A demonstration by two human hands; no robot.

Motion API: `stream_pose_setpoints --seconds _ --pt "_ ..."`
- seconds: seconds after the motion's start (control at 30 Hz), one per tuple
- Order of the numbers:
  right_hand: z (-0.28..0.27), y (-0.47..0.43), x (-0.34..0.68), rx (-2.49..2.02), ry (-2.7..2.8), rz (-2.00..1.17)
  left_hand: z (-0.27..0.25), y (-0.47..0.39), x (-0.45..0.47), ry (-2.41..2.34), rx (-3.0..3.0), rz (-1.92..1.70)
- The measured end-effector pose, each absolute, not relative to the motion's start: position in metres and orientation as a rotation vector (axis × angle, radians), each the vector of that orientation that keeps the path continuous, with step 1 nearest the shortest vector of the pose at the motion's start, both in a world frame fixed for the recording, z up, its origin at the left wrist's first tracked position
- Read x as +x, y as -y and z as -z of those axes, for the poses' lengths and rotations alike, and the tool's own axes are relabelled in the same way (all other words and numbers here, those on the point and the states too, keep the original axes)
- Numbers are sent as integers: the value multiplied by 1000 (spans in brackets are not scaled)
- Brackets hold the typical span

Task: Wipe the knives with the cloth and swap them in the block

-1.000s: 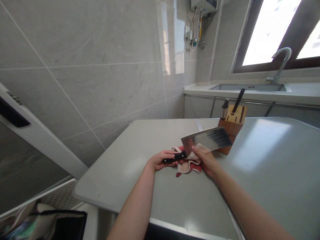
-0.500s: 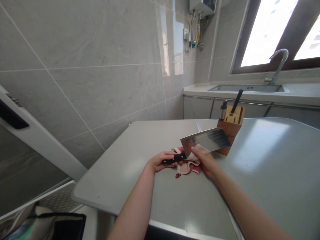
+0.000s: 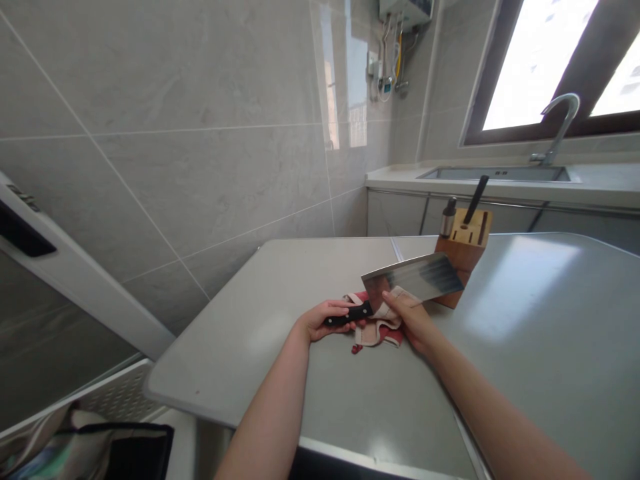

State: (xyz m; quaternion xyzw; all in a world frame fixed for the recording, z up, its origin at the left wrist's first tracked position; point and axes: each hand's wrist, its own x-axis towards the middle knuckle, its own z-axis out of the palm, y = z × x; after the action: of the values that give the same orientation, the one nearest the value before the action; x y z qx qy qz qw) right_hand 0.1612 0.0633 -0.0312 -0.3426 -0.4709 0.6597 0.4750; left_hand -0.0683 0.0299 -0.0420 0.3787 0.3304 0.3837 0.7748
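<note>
A cleaver [image 3: 415, 277] with a broad steel blade and black riveted handle is held tilted above the table, its blade reaching right in front of the knife block. My left hand [image 3: 325, 320] is closed around the handle. A red and cream cloth [image 3: 373, 333] hangs bunched below the blade's heel. My right hand [image 3: 410, 320] pinches part of this cloth against the blade's lower edge, thumb on the near face; its other fingers are hidden behind blade and cloth.
The wooden knife block [image 3: 457, 250] holds a black-handled tool and a dark-topped steel one. Behind the pale table [image 3: 240, 360] is a counter with a sink [image 3: 500, 175] and faucet [image 3: 565, 120]. A white perforated basket [image 3: 117, 393] stands at lower left.
Both hands, the cleaver and the cloth keep nearly the same positions. The whole view has shifted very slightly.
</note>
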Motion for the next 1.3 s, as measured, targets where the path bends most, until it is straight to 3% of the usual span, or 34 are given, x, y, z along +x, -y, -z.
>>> stream_pose_setpoints --seconds 1.3 --pt "28 -60 161 -849 1114 -1598 36 -27 -63 -800 763 -892"
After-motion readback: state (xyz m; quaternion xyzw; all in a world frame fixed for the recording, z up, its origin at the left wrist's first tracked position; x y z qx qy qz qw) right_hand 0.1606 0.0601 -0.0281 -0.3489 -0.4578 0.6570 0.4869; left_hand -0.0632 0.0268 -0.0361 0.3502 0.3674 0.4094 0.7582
